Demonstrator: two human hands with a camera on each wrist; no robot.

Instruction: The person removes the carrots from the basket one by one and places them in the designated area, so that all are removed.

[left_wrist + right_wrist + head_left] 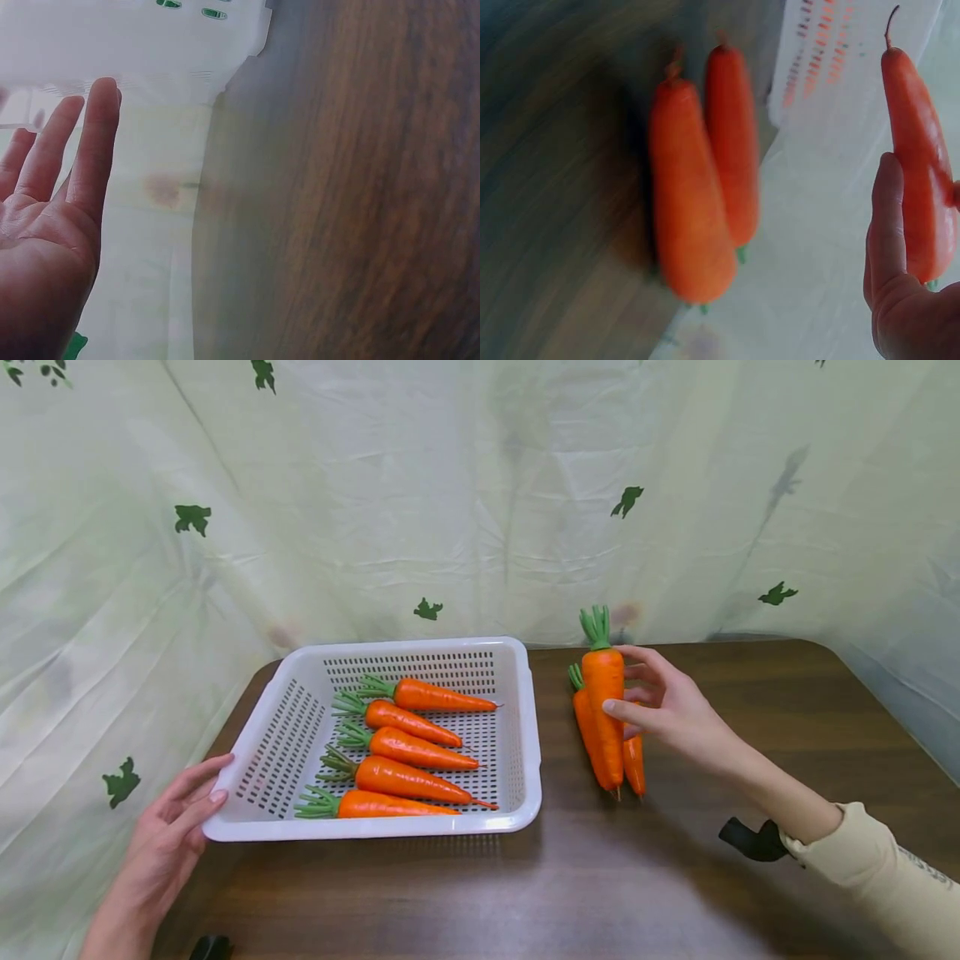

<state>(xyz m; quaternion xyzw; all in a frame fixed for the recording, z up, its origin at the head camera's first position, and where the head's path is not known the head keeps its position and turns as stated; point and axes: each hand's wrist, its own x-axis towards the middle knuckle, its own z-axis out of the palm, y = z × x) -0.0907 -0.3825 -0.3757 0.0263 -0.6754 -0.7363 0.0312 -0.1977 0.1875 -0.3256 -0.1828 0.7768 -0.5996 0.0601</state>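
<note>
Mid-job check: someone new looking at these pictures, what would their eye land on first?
Probably the glossy, tapered orange carrot with green stalks held in the person's right-hand grip, in front of two more orange carrots on the brown wood-grain table. Next comes the white perforated plastic basket toward the left, where five orange carrots lie in a row, stalks pointing left.

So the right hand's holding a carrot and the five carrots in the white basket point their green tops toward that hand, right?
Not quite: the green tops in the white basket point toward the left hand, not the right hand; the head view shows it. The rest stands.
</note>
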